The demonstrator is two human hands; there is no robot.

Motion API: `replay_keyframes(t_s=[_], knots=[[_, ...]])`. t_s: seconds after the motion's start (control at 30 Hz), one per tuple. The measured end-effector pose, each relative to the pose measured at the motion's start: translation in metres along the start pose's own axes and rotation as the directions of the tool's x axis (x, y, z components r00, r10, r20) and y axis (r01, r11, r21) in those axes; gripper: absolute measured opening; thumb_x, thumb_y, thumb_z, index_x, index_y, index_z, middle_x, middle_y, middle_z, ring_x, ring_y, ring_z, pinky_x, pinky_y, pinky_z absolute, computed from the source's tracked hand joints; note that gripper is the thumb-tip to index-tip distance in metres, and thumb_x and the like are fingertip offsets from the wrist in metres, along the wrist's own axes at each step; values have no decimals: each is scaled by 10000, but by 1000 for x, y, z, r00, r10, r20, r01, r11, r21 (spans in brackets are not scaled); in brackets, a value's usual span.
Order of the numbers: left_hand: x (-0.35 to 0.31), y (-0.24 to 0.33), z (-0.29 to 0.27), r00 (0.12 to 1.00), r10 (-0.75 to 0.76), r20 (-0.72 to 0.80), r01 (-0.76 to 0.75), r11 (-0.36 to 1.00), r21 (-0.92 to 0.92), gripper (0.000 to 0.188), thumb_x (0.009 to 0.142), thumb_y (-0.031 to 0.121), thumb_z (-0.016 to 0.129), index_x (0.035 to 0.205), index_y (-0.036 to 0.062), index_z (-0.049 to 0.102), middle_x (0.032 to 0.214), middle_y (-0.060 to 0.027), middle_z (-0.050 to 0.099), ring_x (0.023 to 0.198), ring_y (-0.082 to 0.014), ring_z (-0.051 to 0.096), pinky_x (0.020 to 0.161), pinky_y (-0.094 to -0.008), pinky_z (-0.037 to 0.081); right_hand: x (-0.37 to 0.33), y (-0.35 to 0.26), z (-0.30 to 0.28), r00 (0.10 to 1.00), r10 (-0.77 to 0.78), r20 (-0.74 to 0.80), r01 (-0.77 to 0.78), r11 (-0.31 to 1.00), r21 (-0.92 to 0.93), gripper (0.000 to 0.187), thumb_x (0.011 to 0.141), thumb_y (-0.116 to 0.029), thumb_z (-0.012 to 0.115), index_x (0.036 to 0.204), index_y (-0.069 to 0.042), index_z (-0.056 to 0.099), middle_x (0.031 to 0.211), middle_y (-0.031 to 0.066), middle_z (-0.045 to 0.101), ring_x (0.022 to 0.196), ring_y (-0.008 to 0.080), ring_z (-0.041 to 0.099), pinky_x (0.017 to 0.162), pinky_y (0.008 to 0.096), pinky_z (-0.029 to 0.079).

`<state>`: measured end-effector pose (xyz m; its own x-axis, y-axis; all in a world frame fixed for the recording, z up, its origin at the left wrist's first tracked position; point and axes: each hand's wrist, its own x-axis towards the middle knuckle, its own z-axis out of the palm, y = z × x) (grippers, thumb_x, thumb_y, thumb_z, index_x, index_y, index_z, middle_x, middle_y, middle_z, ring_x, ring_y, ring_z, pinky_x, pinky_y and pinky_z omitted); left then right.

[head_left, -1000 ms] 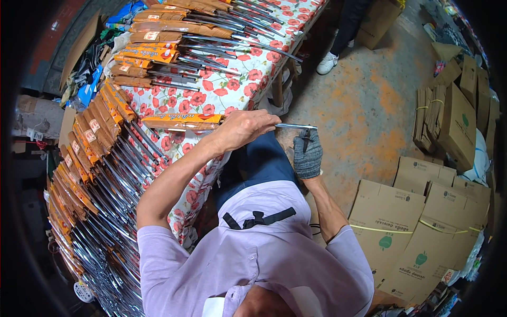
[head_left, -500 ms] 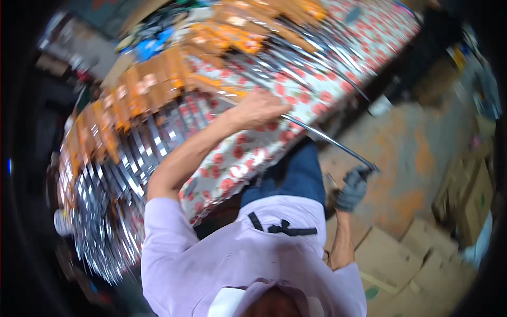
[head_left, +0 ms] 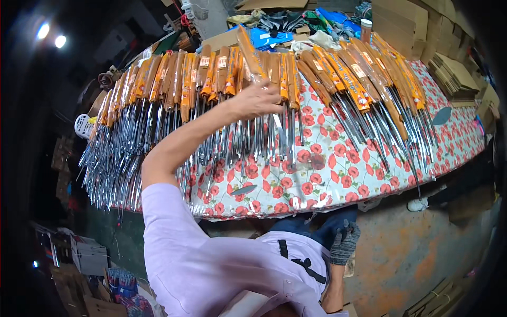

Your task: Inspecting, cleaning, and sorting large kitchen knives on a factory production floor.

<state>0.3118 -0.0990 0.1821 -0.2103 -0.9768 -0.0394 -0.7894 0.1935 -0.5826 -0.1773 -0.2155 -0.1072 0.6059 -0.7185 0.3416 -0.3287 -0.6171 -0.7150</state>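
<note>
My bare left hand (head_left: 256, 100) is closed round the lower part of a wood-handled metal rod (head_left: 248, 50). The rod's handle wears a clear and orange printed wrapper and tilts up and left above a row of similar rods. Its metal shaft is blurred below my hand. The row of wrapped rods (head_left: 142, 84) lies side by side, handles away from me and shafts toward me. Down by my thigh is my right hand (head_left: 344, 243) in a grey knit glove, its fingers loosely extended and nothing visible in them.
A table with a red-flowered cover (head_left: 348, 158) carries everything. A second fan of wrapped rods (head_left: 364, 79) lies at the right. Two dark leaf-shaped pieces (head_left: 441, 115) lie on the cover. Behind are blue bags (head_left: 269, 38), a jar (head_left: 366, 30) and cardboard (head_left: 401, 21).
The view has turned right toward the table's row. My right hand has let go of the rod's shaft and dropped to my thigh. My left hand has carried the rod over to the row.
</note>
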Motion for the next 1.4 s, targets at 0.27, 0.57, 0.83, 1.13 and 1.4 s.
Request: replay_keyframes(t_s=[0.27,0.57,0.83,1.13,1.4], knots=[[-114,-68,87,916,-399,44,377,894,243,247,907,228,590,1153,242,608,1281,-35,571,1213,-227,555,1025,-481,415,19,-1,7,976,138,170,-130,990,-54,389,957,-227,618,1240,40,614,1316,214,510,1208,375,529,1065,428,412],[-79,-82,106,553,-652,518,722,686,92,289,936,169,534,1203,174,645,1102,-69,708,981,-317,699,861,-480,528,30,-13,8,956,285,73,-292,951,105,379,918,-220,679,1217,11,641,1269,214,545,1175,372,540,1023,443,435],[122,27,120,951,-231,-206,120,889,-441,429,856,133,598,1285,144,577,1142,-106,646,1074,-295,633,861,-427,511,36,3,11,908,414,63,-415,870,266,377,898,-205,709,1204,7,650,1247,188,563,1123,345,573,983,412,467],[240,46,142,974,189,126,-173,976,-132,678,735,177,736,1364,166,484,968,-65,551,943,-258,593,882,-427,472,11,17,-14,868,497,-11,-470,827,309,379,909,-219,697,1212,4,649,1219,179,578,1112,338,585,960,413,475],[260,140,7,900,337,-275,-423,824,-376,554,818,163,656,1347,173,492,962,-72,558,900,-248,622,743,-375,544,28,13,-50,849,430,-308,-429,900,74,336,943,-163,639,1244,-22,590,1166,167,668,1043,341,656,928,390,502]])
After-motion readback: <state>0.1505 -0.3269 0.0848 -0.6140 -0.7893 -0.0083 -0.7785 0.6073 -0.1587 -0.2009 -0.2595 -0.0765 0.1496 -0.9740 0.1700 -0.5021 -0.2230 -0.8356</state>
